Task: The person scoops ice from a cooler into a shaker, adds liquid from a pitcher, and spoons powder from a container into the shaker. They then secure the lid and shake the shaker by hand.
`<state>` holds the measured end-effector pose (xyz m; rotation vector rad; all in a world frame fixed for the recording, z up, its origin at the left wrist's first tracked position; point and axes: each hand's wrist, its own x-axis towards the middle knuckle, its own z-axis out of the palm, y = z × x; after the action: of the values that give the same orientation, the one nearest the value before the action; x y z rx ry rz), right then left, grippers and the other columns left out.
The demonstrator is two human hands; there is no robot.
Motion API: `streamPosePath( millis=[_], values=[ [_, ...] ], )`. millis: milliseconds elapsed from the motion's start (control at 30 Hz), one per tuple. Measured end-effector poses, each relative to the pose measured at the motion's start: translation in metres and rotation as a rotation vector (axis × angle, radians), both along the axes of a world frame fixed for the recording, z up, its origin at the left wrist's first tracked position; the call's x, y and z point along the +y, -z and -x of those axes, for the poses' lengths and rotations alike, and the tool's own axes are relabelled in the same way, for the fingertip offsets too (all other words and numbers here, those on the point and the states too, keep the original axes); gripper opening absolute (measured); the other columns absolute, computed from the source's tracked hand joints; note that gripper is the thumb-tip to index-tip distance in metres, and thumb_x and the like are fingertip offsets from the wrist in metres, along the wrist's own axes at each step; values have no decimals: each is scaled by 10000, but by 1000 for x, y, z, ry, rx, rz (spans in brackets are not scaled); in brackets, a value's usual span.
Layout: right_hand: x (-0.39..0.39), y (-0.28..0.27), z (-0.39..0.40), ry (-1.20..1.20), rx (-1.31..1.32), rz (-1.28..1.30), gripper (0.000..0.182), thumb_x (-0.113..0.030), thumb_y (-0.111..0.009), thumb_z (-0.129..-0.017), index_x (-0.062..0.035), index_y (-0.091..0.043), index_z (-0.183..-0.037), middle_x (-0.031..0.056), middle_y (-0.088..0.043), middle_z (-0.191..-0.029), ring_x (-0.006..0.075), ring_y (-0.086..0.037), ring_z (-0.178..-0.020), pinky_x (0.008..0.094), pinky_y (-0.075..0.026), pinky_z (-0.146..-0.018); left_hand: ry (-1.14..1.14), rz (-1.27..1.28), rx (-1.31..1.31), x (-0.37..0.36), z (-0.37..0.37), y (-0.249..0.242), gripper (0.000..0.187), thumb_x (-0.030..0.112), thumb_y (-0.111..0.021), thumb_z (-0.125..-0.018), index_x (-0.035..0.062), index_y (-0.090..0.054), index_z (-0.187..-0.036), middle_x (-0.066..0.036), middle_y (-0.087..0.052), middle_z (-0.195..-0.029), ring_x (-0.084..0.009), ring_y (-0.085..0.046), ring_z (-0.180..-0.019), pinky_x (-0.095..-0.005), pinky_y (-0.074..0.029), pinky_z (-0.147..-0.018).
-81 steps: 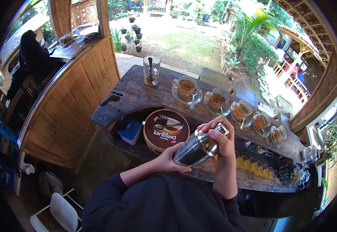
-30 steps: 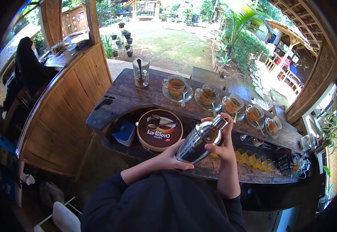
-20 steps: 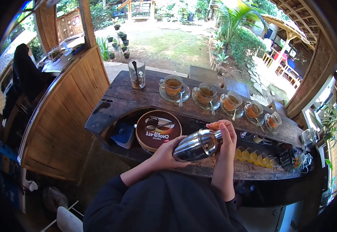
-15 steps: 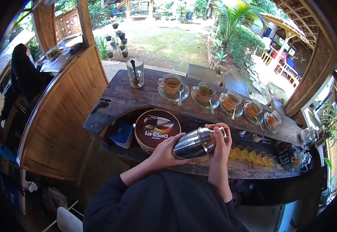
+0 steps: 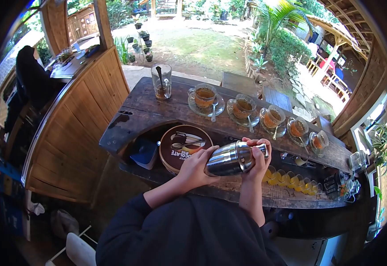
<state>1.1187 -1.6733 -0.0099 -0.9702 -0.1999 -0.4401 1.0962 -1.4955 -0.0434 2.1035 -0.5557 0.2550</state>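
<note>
The shaker point(image 5: 223, 161), tilted near the tin point(image 5: 182, 141), could leak if its top point(image 5: 245, 156) is loose, or slip if left grip point(image 5: 196, 171), curled round its body, or right grip point(image 5: 258, 166), clasping its top, slackens.

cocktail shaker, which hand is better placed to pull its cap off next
Right, probably: the right hand is at the cap of the cocktail shaker, while the left hand holds the wide body and could steady it.
</note>
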Motion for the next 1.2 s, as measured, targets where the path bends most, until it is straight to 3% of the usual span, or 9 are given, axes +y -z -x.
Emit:
streamPosePath(
  millis=[233,400,600,700,733,767,833,1067,1200],
  values=[
    [-7,-20,-14,-107,109,144,135,12,-541,-760,-32,-516,-885,126,-634,-830,248,-615,-882,375,-461,-848,24,73,51,-4,-2,-1,821,323,-794,-613,35,-414,-1280,-189,-573,-1127,-317,-574,-1046,-376,-445,-888],
    [-5,-27,-17,-100,157,164,101,19,-542,-774,-42,-519,-851,119,-641,-816,183,-609,-853,219,-442,-704,18,80,68,-4,-4,-2,825,325,-795,-613,32,-413,-1283,-187,-584,-1106,-305,-580,-1042,-362,-450,-878],
    [6,-22,-12,-13,58,93,111,18,-543,-775,-46,-526,-863,123,-640,-828,154,-605,-842,195,-423,-669,9,85,-11,2,-7,0,818,313,-795,-611,24,-418,-1276,-186,-589,-1098,-298,-592,-1024,-360,-460,-866],
    [-5,-22,-15,-80,92,157,115,15,-545,-772,-46,-527,-868,117,-636,-825,176,-615,-860,203,-431,-683,4,83,9,-4,-1,1,818,312,-796,-615,18,-416,-1276,-188,-588,-1102,-296,-595,-1023,-360,-462,-864],
    [-11,-22,-18,-95,160,202,134,-33,-553,-751,-24,-530,-882,125,-623,-795,252,-627,-864,337,-484,-815,18,103,54,-6,2,0,820,315,-797,-618,17,-413,-1279,-191,-588,-1103,-294,-596,-1026,-359,-463,-864],
    [-14,-23,-18,-97,159,202,134,-33,-553,-751,-24,-530,-882,125,-623,-795,252,-627,-864,337,-484,-815,30,122,99,-9,4,-1,823,317,-798,-622,15,-409,-1281,-194,-587,-1104,-292,-596,-1028,-358,-464,-864],
    [-16,-27,-18,-126,189,200,115,5,-552,-764,-41,-528,-867,105,-633,-814,176,-623,-838,201,-432,-701,27,131,108,-14,6,0,830,323,-797,-628,15,-401,-1289,-193,-587,-1108,-290,-597,-1029,-358,-466,-862],
    [-15,-23,-3,-48,66,136,113,22,-537,-760,-31,-522,-859,118,-634,-820,186,-618,-849,239,-461,-748,40,123,74,-15,10,-3,835,320,-792,-635,15,-391,-1300,-185,-584,-1123,-290,-593,-1038,-346,-462,-867],
    [-23,-27,-2,-127,145,150,115,9,-539,-768,-36,-522,-872,115,-633,-817,180,-617,-845,230,-459,-724,47,111,88,-19,15,1,842,322,-800,-624,15,-397,-1297,-179,-589,-1120,-275,-597,-1035,-342,-462,-869]
  ],
)
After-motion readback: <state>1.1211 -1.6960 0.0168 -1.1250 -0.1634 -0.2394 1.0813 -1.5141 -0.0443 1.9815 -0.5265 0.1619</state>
